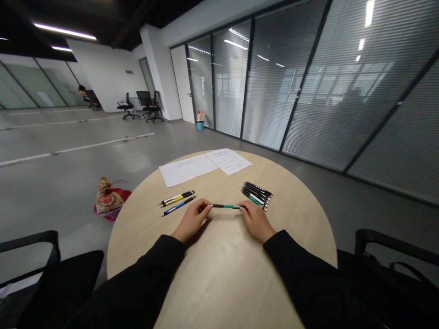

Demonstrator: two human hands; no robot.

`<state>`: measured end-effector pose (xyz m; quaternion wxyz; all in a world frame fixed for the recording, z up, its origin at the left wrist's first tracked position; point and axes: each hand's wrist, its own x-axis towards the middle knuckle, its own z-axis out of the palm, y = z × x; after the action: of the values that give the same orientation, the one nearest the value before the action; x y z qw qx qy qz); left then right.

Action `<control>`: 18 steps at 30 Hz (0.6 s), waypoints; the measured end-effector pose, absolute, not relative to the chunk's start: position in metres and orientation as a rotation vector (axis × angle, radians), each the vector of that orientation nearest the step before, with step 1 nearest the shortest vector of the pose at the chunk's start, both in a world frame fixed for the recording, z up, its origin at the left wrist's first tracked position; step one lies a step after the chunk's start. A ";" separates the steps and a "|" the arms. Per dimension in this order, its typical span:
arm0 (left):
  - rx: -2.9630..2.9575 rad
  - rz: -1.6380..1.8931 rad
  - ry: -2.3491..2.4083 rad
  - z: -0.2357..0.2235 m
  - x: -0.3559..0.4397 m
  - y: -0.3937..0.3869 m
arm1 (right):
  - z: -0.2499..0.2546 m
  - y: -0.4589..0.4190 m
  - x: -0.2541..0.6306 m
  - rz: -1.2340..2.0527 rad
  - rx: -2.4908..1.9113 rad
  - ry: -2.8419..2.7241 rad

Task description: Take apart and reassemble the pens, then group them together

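Note:
Between my two hands a green and black pen (pixel 226 206) is held level, just above the table or touching it; I cannot tell which. My left hand (pixel 194 218) pinches its black end with thumb and fingers. The green end is gripped by my right hand (pixel 255 219), whose fingertips hide its tip. To the left lie several pens side by side, among them a blue pen (pixel 178 206) and a yellow pen (pixel 176 199). Just beyond my right hand lies a row of several mostly black pens (pixel 257 189), with a green one at its near side.
Two printed paper sheets, one on the left (pixel 188 170) and one on the right (pixel 229 161), lie at the far side of the round wooden table (pixel 226 283). Black chairs stand at left (pixel 68 278) and right (pixel 394 246). A tied bag (pixel 109 198) sits on the floor.

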<state>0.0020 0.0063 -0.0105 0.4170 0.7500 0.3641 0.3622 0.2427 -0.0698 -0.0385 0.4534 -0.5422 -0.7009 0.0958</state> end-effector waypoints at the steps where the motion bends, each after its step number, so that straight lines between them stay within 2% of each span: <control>1: 1.828 0.924 0.911 -0.011 0.002 0.006 | -0.038 -0.070 0.243 0.254 -1.338 -1.735; 8: 1.449 1.019 0.890 -0.008 0.005 0.004 | -0.033 -0.077 0.234 0.400 -1.303 -1.787; 13: 1.207 1.112 0.870 -0.008 0.007 0.006 | -0.031 -0.088 0.207 0.623 -1.248 -1.705; 18: 1.135 1.138 0.875 -0.011 0.009 0.009 | -0.029 -0.094 0.194 0.493 -1.373 -1.735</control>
<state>0.0091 0.0086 -0.0114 0.6098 0.4917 0.3790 0.4927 0.1938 -0.0939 -0.0293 0.4235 -0.5488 -0.6933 0.1969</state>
